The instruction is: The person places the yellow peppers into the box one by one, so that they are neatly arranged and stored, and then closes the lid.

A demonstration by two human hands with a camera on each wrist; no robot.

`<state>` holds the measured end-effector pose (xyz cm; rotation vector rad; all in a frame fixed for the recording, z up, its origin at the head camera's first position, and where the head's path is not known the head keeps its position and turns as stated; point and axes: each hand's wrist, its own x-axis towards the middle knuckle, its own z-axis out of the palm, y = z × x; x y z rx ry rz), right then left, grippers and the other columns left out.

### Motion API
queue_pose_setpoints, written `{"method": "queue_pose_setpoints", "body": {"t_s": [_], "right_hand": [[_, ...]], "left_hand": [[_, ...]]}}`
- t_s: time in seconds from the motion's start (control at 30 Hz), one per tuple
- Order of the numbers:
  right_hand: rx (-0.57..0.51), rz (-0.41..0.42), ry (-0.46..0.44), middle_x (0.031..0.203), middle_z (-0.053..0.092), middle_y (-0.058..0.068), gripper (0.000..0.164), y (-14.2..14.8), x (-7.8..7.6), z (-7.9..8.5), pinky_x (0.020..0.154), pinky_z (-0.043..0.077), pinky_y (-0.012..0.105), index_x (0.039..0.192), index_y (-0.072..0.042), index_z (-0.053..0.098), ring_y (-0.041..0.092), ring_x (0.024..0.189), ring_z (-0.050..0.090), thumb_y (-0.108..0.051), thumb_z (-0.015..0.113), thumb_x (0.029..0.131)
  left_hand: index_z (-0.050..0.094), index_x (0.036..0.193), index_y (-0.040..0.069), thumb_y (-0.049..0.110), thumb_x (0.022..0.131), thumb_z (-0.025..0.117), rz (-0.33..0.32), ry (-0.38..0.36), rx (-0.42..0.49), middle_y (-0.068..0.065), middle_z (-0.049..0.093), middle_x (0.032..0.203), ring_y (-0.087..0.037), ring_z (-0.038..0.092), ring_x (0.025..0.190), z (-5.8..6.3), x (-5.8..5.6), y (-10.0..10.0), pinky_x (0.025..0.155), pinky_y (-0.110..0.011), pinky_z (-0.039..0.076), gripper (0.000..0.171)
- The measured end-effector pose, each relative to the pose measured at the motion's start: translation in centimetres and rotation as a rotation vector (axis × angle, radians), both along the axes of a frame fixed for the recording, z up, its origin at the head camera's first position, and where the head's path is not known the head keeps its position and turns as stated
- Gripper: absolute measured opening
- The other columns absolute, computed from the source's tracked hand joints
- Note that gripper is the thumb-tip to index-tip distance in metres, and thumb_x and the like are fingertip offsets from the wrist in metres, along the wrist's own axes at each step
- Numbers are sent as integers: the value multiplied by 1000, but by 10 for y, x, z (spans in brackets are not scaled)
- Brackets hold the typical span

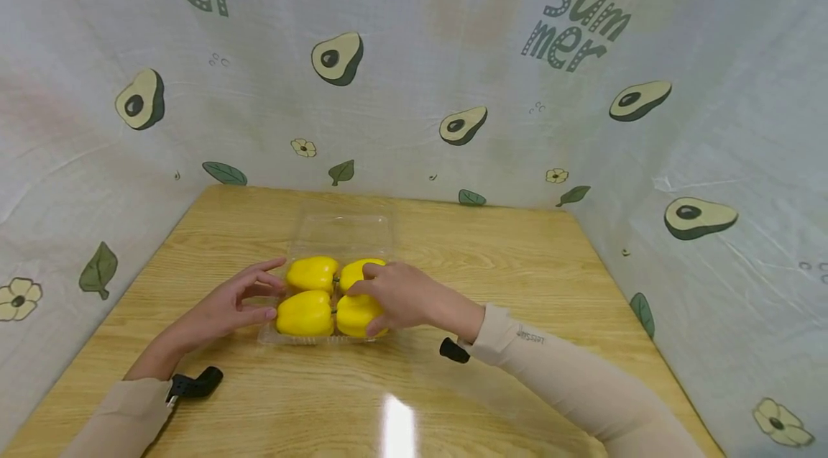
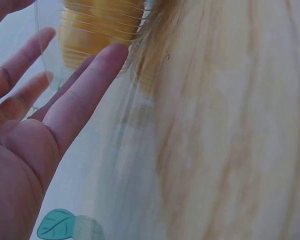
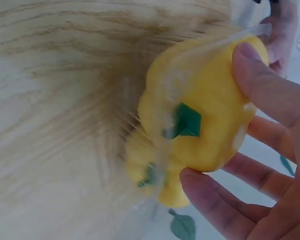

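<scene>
Several yellow bell peppers sit in two rows inside a clear plastic box (image 1: 268,333), whose hinged lid (image 1: 347,229) lies open toward the back. My right hand (image 1: 409,296) grips the near right bell pepper (image 1: 354,318). In the right wrist view, thumb and fingers close around that yellow bell pepper (image 3: 220,117), and its green stem shows. To the left of the box, my left hand (image 1: 223,303) has its fingers spread, with the thumb tip beside the near left bell pepper (image 1: 304,314). The far right bell pepper (image 1: 362,269) is partly hidden behind my right hand.
The box stands on a wood-grain table (image 1: 491,264), left of its middle. A white cloth (image 1: 401,84) printed with avocados and leaves hangs around the back and both sides. Black wrist mounts (image 1: 197,382) stick out beneath the beige sleeves.
</scene>
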<state>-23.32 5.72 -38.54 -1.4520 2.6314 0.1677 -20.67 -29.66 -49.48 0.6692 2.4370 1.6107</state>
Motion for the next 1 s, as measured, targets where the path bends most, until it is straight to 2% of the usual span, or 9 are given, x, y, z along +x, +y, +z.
{"method": "queue_pose_setpoints", "body": {"t_s": [0.07,0.2,0.27,0.5,0.73,1.0], "right_hand": [[-8,-3,-24,127,63,4,72,0,-2,-2,85,53,30,147,-24,64,15,89,58,-56,85,86],[-36,-17,-65,124,62,5,73,0,-6,-6,76,49,26,147,-23,65,14,82,53,-56,85,85],[-49,-18,-74,123,61,6,73,1,-8,-7,73,46,25,146,-24,66,14,80,51,-56,86,84],[-89,-44,-108,119,52,5,73,-2,-11,-6,68,42,23,142,-26,70,14,78,47,-57,89,78],[-111,-52,-131,114,52,3,75,0,-13,-9,69,39,22,143,-27,69,14,82,46,-57,89,77],[-164,-25,-198,116,50,1,77,11,-20,-17,78,40,24,148,-27,64,15,95,47,-56,86,81]], "left_hand": [[63,130,9,13,101,74,4,-1,-1,-13,24,174,-1,57,128,0,0,0,98,-23,55,31],[63,130,9,14,101,75,7,-2,-4,-13,24,174,-19,60,132,1,-1,-1,98,-24,55,32],[63,130,9,13,101,75,6,-5,-1,-13,24,174,-23,59,133,2,-1,-1,98,-24,55,32],[63,131,8,13,101,75,3,-6,2,-14,24,174,3,57,126,5,-3,-2,98,-24,55,33],[62,131,7,13,100,75,1,-7,4,-15,24,174,3,57,126,5,-3,-2,97,-24,55,34],[62,133,9,12,101,75,-10,-6,9,-14,23,174,3,57,126,2,-3,-4,98,-24,55,35]]}}
